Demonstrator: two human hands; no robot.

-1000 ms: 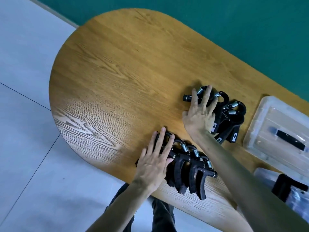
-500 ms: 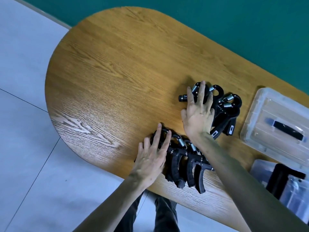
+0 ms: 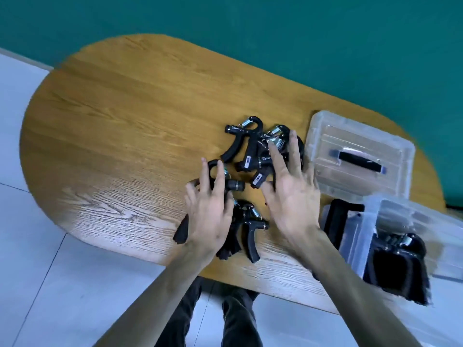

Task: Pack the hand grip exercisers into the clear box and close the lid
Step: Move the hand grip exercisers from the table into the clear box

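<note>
Several black hand grip exercisers with steel springs lie on the wooden table in two clusters. The far cluster sits mid-table, and my right hand hovers over its near right side, fingers spread, holding nothing. The near cluster lies by the front edge, where my left hand rests on its left part with fingers apart. The clear box, blurred at the right, holds several exercisers. Its clear lid with a black handle lies flat behind the box.
A green wall runs behind the table. Pale floor tiles lie to the left and below. My legs in dark trousers show under the front edge. The table's left half is bare wood.
The view has swung right, bringing the box and lid further into sight. My right hand has lifted off the far cluster and drawn back. The exercisers now lie more scattered.
</note>
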